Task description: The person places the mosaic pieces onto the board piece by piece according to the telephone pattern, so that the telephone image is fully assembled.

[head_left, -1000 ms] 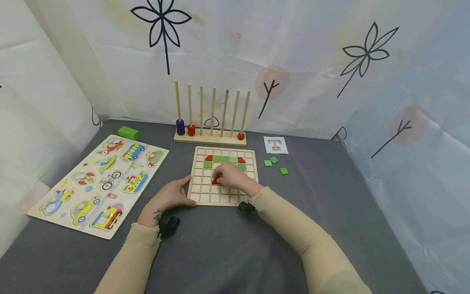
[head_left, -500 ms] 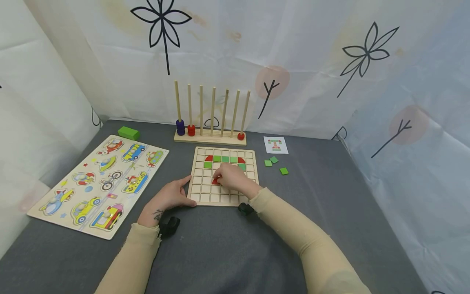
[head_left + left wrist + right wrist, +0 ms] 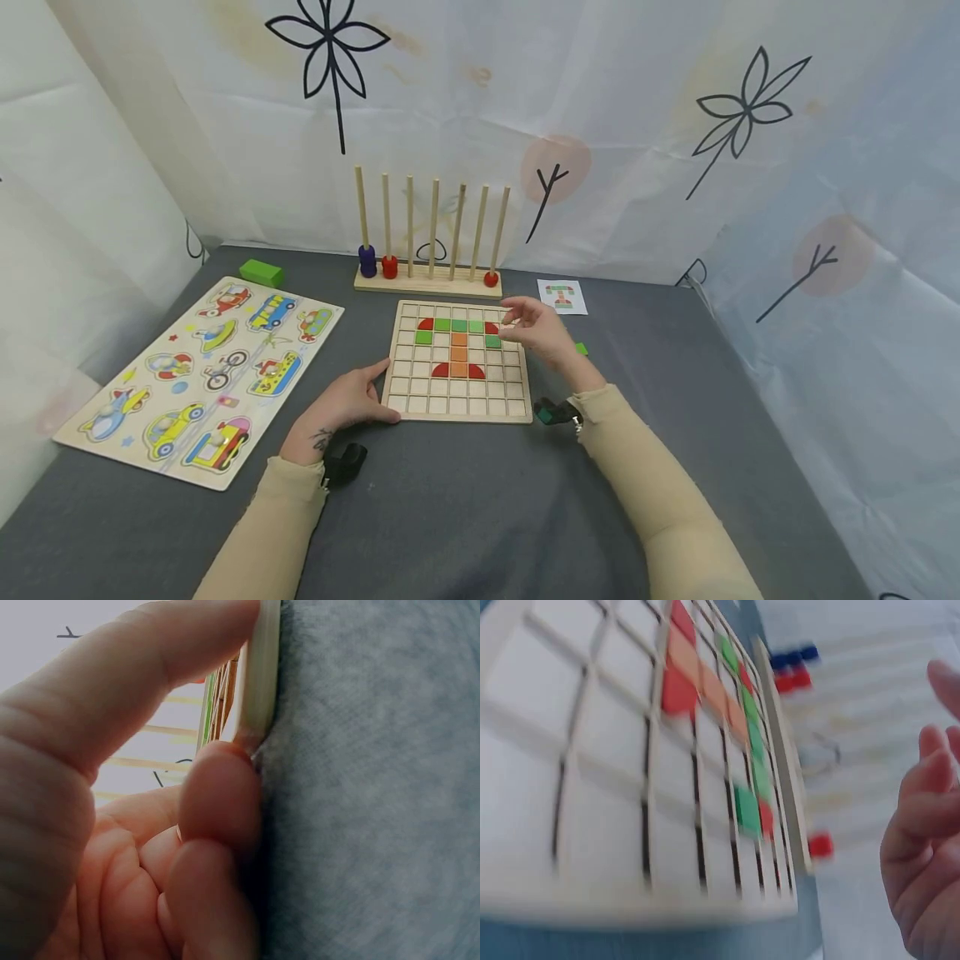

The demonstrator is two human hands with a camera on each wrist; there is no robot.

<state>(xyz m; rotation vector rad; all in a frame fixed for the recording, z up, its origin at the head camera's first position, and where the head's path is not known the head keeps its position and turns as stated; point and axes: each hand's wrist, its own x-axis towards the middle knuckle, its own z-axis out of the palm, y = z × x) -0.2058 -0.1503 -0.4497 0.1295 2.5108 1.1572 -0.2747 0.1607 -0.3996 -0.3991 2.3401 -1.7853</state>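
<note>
A wooden grid board [image 3: 420, 406] lies in front of me in the head view. Its cells hold green square tiles [image 3: 442, 325], red quarter-round tiles [image 3: 441, 370] and a column of orange square tiles [image 3: 458, 354]. My left hand [image 3: 345, 402] touches the board's near left corner with index finger and thumb; the left wrist view shows these fingertips against its edge. Above the board's right side is my right hand [image 3: 547, 333], fingers loosely bent, with nothing visible between them. The right wrist view shows that hand [image 3: 926, 855] apart from the board.
Behind the board stands a wooden peg rack [image 3: 427, 283] with blue and red beads. A vehicle picture puzzle [image 3: 198, 375] lies at left, near a green block [image 3: 262, 273]. At right are a pattern card [image 3: 562, 297] and a loose green tile [image 3: 581, 348], partly hidden by my hand.
My right hand has left the red tile in the lower rows and moved right, uncovering the orange column with a red piece on either side. My left hand stays put.
</note>
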